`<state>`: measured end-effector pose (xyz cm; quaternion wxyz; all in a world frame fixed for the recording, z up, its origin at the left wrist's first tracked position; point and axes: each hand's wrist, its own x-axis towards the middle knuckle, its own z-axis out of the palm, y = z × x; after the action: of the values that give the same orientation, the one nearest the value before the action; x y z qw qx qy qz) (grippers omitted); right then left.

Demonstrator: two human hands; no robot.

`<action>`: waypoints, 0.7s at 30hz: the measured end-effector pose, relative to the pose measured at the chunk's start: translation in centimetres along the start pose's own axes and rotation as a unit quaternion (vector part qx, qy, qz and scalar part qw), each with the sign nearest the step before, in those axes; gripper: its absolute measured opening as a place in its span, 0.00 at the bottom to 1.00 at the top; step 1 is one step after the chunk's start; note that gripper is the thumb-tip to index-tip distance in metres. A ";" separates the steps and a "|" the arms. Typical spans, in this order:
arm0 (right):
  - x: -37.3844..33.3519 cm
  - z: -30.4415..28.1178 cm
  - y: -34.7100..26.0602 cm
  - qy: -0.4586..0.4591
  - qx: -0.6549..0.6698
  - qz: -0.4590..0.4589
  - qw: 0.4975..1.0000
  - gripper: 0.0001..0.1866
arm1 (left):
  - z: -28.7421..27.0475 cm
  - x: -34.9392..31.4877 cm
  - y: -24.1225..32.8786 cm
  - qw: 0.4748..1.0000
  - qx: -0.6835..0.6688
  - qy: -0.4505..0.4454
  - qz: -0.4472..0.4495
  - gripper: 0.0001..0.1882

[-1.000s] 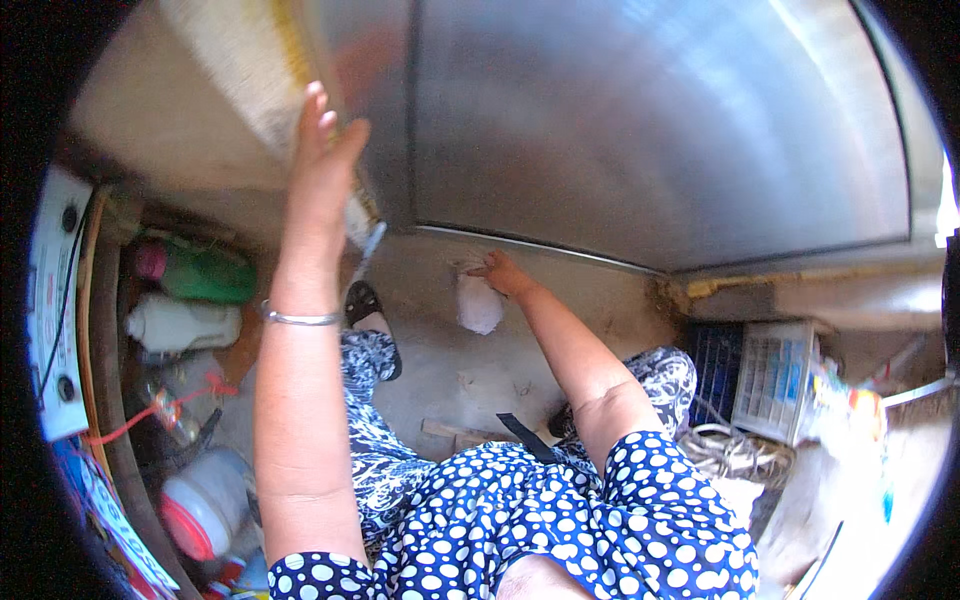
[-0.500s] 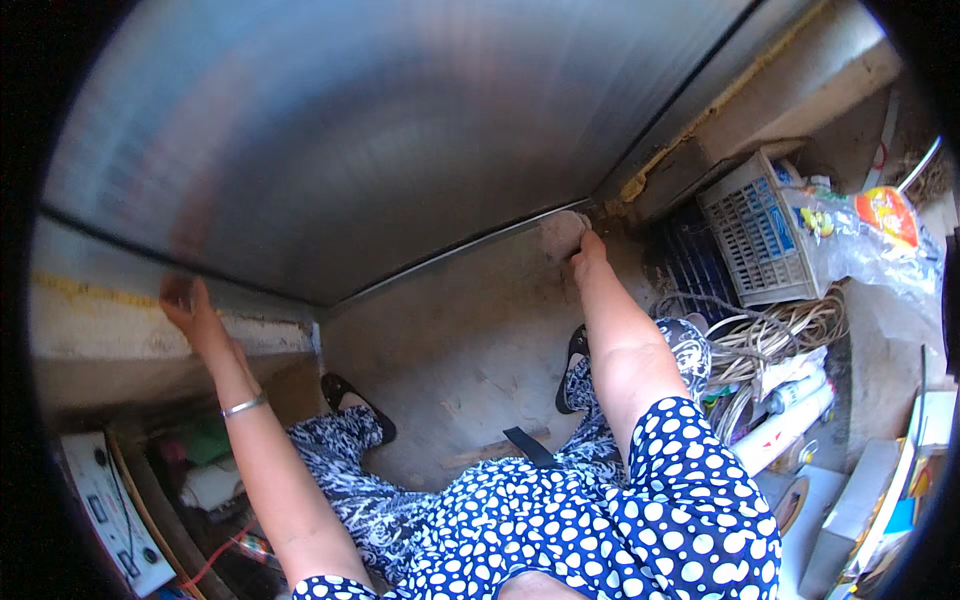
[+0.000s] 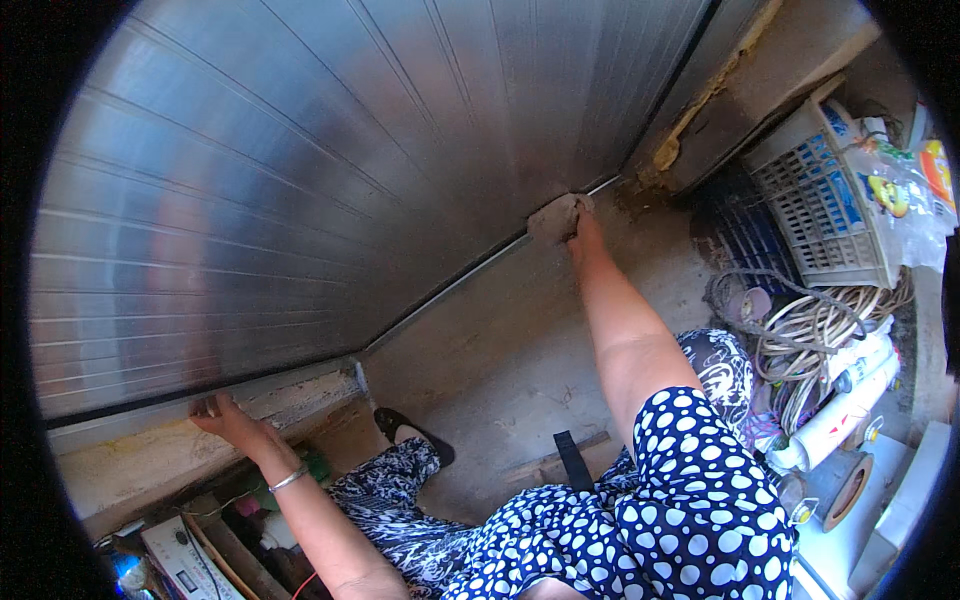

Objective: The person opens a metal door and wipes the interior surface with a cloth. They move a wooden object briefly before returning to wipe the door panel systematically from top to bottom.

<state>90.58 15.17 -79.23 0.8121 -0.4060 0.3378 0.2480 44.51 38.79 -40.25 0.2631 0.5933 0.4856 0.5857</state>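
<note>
In front of me is a large, shiny metal door panel [image 3: 300, 230] with fine ribs. My right hand [image 3: 585, 225] is closed on a grey-brown rag [image 3: 552, 218], which lies against the panel's bottom edge near its far right corner. Low on the left, my left hand [image 3: 235, 425] rests by the dark seam where the panel meets the pale frame ledge [image 3: 130, 455]. Its fingers are slightly bent and apart, and I see nothing in them. A silver bangle [image 3: 288, 478] circles the left wrist.
To the right stand a grey plastic crate [image 3: 825, 210], a clear plastic bag [image 3: 905, 190], coiled pale cable [image 3: 800, 340] and a white tube [image 3: 845, 415]. A white box-like device [image 3: 185, 555] sits lower left. A dark shoe [image 3: 415, 435] rests on the concrete floor [image 3: 480, 360].
The view has turned, so the panel's ribs show sharply and the right-hand clutter sits farther right. My right hand keeps the rag at the bottom edge; my left hand appears lower along the frame.
</note>
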 end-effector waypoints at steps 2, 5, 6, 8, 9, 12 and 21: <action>0.9 0.3 1.4 -0.043 -0.006 -0.014 0.999 0.32 | 0.1 0.0 0.4 1.000 0.020 -0.013 -0.018 0.30; -0.1 1.5 3.8 -0.064 -0.016 -0.021 0.998 0.30 | -0.4 0.7 -0.2 0.999 0.026 -0.033 -0.010 0.30; -2.7 2.6 4.2 -0.040 -0.054 0.007 0.998 0.29 | -1.5 0.5 -0.6 0.999 0.028 -0.025 -0.012 0.31; -4.0 3.2 4.2 -0.021 -0.089 0.017 0.996 0.29 | -0.8 0.0 0.4 0.999 0.015 -0.028 -0.012 0.31; -2.7 2.7 4.4 -0.029 -0.092 0.002 0.995 0.29 | 0.2 -0.4 0.9 0.999 0.004 -0.040 -0.015 0.32; -1.8 2.3 5.6 0.014 -0.123 0.022 0.992 0.31 | 0.8 -0.6 1.6 0.998 -0.010 -0.061 -0.013 0.32; -5.7 2.3 14.7 -0.019 -0.180 0.040 0.983 0.35 | -0.1 -0.6 0.3 0.989 -0.083 -0.113 -0.039 0.33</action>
<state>77.74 24.38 -81.20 0.7215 -0.5270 0.2878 0.3448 44.64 38.07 -40.24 0.3876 0.6123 0.4250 0.5424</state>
